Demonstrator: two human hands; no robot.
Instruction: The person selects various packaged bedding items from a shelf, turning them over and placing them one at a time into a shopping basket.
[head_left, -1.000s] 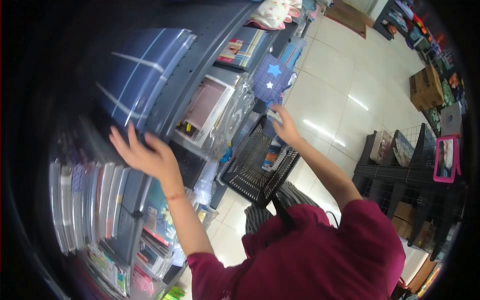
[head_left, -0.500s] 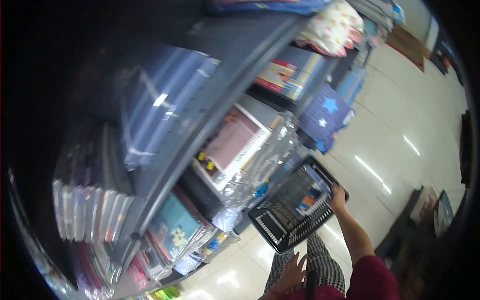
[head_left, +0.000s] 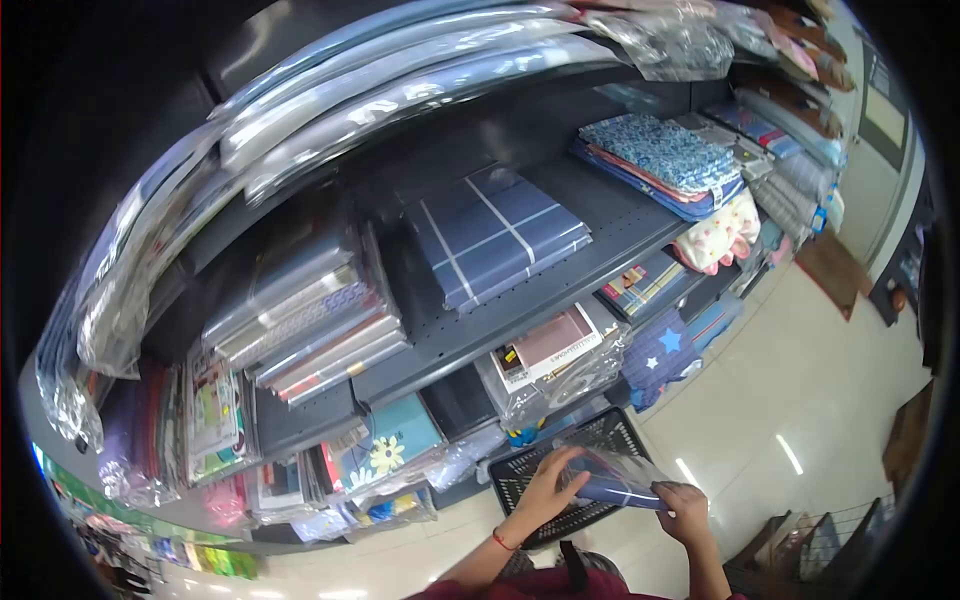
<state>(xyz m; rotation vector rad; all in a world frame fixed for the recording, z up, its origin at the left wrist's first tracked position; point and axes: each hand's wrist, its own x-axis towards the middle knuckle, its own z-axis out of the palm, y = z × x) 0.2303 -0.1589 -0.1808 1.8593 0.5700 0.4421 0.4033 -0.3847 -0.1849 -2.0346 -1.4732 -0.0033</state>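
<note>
Above the black shopping basket [head_left: 628, 442] I see a folded blue cloth in a clear plastic packet [head_left: 608, 490]. My right hand [head_left: 684, 508] is closed around the packet's right end. At its left end is my left hand [head_left: 545, 488], with thumb and fingers gripping the plastic and a red string on the wrist. The packet hides much of the basket's inside. On the shelf above lies a folded blue checked cloth [head_left: 490, 235], apart from both hands.
A stack of packaged cloths [head_left: 310, 320] stands on the left of the shelf, and patterned folded cloths [head_left: 660, 160] lie on the right. Boxed and bagged goods [head_left: 555, 350] fill the lower shelf. Tiled floor [head_left: 760, 400] runs along the right; a wire rack [head_left: 825, 540] stands lower right.
My right hand has left the basket's rim and now grips the blue packet. My left hand has come up from beside my legs onto it. The view has turned toward the shelves.
</note>
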